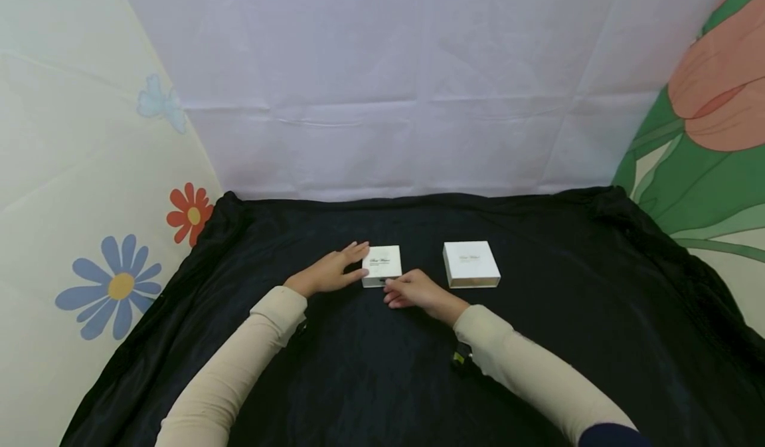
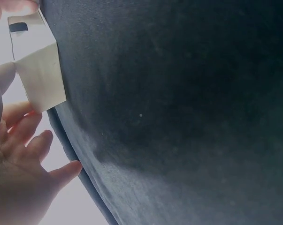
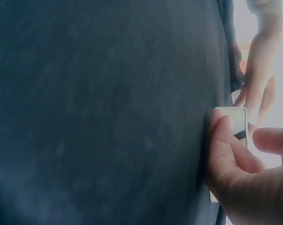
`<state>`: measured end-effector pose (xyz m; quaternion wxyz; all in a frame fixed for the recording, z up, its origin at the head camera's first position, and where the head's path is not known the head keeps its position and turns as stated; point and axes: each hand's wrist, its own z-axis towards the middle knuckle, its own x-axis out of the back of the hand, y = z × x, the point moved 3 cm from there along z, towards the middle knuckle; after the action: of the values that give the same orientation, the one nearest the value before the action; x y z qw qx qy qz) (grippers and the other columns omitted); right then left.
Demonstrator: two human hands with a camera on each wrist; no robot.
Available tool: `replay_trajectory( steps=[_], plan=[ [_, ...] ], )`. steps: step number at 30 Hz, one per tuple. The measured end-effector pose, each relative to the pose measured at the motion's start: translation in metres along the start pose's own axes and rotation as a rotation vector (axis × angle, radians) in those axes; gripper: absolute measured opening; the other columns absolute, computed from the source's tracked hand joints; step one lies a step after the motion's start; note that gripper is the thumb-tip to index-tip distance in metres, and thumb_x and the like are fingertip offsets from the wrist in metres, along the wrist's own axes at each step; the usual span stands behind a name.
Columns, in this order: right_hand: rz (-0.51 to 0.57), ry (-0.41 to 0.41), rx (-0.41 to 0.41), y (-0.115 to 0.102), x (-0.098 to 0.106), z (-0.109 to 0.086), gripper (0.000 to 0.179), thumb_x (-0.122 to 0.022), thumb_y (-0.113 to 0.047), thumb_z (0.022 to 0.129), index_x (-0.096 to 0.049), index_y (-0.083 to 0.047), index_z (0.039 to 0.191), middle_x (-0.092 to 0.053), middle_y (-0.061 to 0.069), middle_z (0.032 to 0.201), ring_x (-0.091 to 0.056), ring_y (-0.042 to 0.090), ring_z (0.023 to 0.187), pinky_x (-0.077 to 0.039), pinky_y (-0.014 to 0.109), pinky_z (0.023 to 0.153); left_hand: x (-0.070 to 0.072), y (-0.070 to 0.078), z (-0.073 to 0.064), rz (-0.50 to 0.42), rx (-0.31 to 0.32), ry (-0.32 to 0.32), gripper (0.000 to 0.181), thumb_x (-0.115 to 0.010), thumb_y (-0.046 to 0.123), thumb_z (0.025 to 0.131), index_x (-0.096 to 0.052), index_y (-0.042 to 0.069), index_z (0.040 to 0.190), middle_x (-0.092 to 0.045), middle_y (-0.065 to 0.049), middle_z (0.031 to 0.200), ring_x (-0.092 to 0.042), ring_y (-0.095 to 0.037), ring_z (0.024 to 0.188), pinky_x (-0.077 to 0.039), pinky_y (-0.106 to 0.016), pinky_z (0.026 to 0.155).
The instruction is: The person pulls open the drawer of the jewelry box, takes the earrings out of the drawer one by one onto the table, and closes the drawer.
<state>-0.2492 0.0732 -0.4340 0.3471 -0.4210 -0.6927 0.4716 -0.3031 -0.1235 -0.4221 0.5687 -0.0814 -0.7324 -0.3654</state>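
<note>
A: Small white box (image 1: 382, 258)?
B: On black-draped bench (image 1: 358, 380), left of bigger box (image 1: 470, 261).
A: Grips?
B: Left grip (image 1: 329, 271) spread, touching its left side. Right grip (image 1: 421, 293): fingers bent, thumb apart, near dark tab (image 2: 18, 27).

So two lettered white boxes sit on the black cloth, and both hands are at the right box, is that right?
Not quite: the head view shows the left hand and right hand at the left box, not the right box. Both boxes do sit on the black cloth.
</note>
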Motion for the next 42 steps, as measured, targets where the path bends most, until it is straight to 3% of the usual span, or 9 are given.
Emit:
replay_trajectory(
  steps=[19,29,36,42],
  plan=[
    [0.302,0.103,-0.149,0.003,-0.014,0.011,0.027,-0.052,-0.008,0.099,-0.058,0.015,0.111,-0.068,0.011,0.076,-0.068,0.013,0.065,-0.058,0.026,0.067,0.002,0.001,0.001,0.01,-0.005,0.009,0.067,-0.052,0.041,0.098,-0.027,0.009,0.152,-0.02,-0.002,0.158,-0.015,-0.026,0.146,-0.021,-0.048,0.115],
    [0.383,0.099,-0.22,0.007,-0.017,0.013,0.025,-0.051,-0.006,0.099,-0.06,0.013,0.111,-0.069,0.011,0.076,-0.069,0.015,0.067,-0.058,0.027,0.067,0.003,0.004,0.001,-0.008,-0.047,0.02,0.065,-0.05,0.039,0.1,-0.028,0.003,0.15,-0.022,-0.01,0.158,-0.016,-0.032,0.146,-0.02,-0.051,0.115],
    [0.399,0.107,-0.238,0.008,-0.019,0.015,0.027,-0.048,-0.007,0.1,-0.061,0.013,0.112,-0.07,0.011,0.077,-0.07,0.015,0.068,-0.058,0.027,0.067,0.003,0.004,0.001,0.017,-0.056,0.036,0.064,-0.05,0.039,0.1,-0.03,0.002,0.149,-0.025,-0.01,0.157,-0.018,-0.036,0.144,-0.021,-0.061,0.11],
    [0.397,0.11,-0.235,0.009,-0.022,0.014,0.027,-0.047,-0.006,0.1,-0.06,0.014,0.112,-0.069,0.01,0.075,-0.07,0.015,0.068,-0.058,0.027,0.067,0.002,0.005,-0.001,0.09,-0.028,-0.023,0.064,-0.046,0.038,0.101,-0.024,0.006,0.152,-0.019,-0.007,0.159,-0.013,-0.031,0.146,-0.017,-0.062,0.111]
  ],
)
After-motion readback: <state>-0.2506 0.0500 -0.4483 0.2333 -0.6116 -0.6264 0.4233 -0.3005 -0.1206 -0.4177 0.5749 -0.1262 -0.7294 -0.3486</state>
